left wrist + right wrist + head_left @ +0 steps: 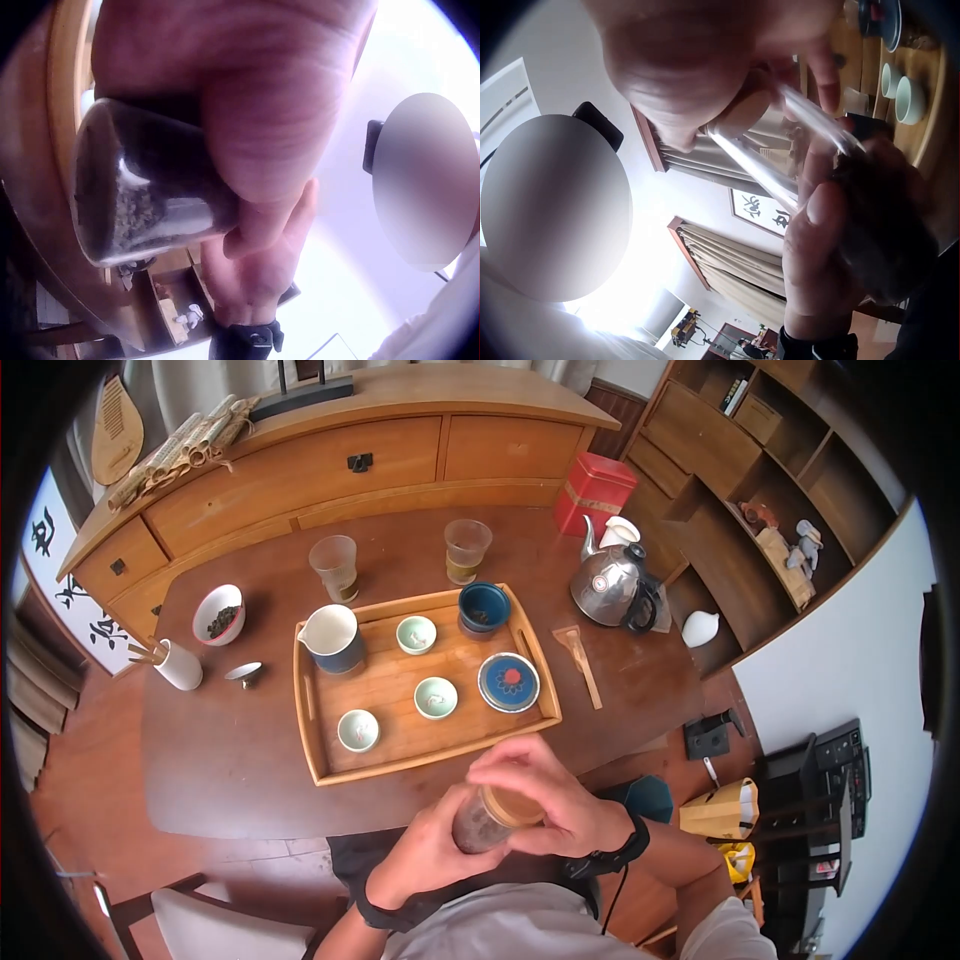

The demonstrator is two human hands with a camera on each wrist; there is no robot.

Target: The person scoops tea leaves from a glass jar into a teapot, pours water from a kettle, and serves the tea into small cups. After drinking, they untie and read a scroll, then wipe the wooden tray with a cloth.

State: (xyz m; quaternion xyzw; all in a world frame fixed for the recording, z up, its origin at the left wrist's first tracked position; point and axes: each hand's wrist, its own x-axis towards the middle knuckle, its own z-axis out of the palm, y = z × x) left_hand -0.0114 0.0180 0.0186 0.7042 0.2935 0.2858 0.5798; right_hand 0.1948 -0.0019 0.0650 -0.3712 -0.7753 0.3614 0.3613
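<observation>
In front of the tea tray, left hand: wrapping round the body of the glass jar.
Right hand: gripping the wooden lid at its mouth; how fully it is seating, I cannot tell.
Lid work: probably calling for a firm left hold and straight, even right-hand motion.
Dark loose contents: showing through the glass; tipping would be risking a spill.
Pale green teacups: standing on the tray beyond.
</observation>
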